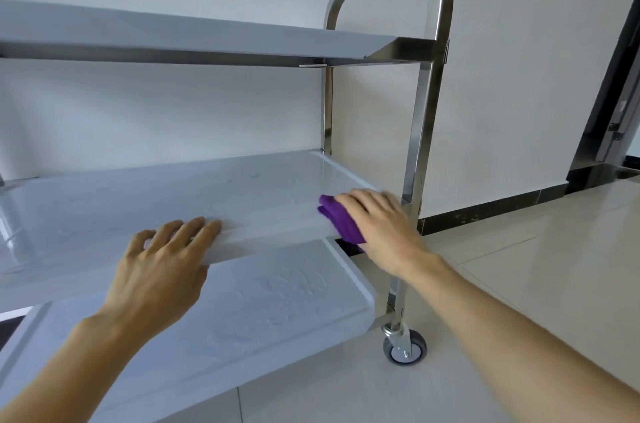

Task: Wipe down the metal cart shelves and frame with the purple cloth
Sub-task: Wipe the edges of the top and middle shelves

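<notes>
A three-tier metal cart fills the view, with a top shelf (173, 38), a middle shelf (194, 194) and a bottom shelf (263, 305), all with wet streaks. Its steel frame (420, 131) rises at the right end into a looped handle. My right hand (384, 225) presses the folded purple cloth (337, 218) onto the front right edge of the middle shelf, beside the frame post. The cloth hangs a little over the rim. My left hand (162, 266) rests flat on the front rim of the middle shelf, fingers straight.
A caster wheel (403, 350) sits under the cart's right post on a pale tiled floor (519, 284). A white wall (519, 76) with a dark skirting strip stands behind. A dark door frame (613, 111) is at the far right.
</notes>
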Available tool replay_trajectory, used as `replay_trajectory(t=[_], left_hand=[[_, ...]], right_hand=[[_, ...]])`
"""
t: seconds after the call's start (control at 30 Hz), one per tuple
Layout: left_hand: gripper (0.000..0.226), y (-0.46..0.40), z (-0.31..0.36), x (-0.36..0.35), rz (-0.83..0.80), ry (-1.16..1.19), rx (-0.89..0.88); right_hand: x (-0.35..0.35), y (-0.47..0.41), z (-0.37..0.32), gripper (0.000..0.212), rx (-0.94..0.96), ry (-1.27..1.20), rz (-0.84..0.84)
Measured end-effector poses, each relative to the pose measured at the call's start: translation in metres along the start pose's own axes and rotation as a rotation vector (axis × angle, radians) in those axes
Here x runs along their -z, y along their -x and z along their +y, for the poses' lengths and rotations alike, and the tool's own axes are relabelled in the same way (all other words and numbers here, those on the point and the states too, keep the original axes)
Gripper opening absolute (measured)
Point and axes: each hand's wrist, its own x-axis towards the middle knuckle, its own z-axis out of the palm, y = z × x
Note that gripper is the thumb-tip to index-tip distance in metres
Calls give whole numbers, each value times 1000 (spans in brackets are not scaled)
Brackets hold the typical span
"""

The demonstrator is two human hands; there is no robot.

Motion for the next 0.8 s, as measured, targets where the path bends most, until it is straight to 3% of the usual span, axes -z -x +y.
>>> replay_trajectory(t=[0.07,0.17,0.33,0.47,0.6,0.7,0.8], left_hand=[[70,1,0,-1,-2,4,3],[69,2,3,-4,9,-5,13],[70,5,6,-4,27,-22,23],[66,3,3,0,-2,86,37],[70,-2,11,5,28,358,16],[69,-9,30,12,60,433,-104],[56,-11,45,12,31,408,-109]], right_hand=[[0,14,30,81,-141,-3,4],[-3,14,20,73,-186,44,25],[-2,-13,-71,70,3,-16,76],[2,-23,-113,99,134,-136,51],[13,-22,-95,127,145,-411,-158],[21,-25,-80,132,56,-695,-327],[22,-27,-69,135,6,-784,-347]])
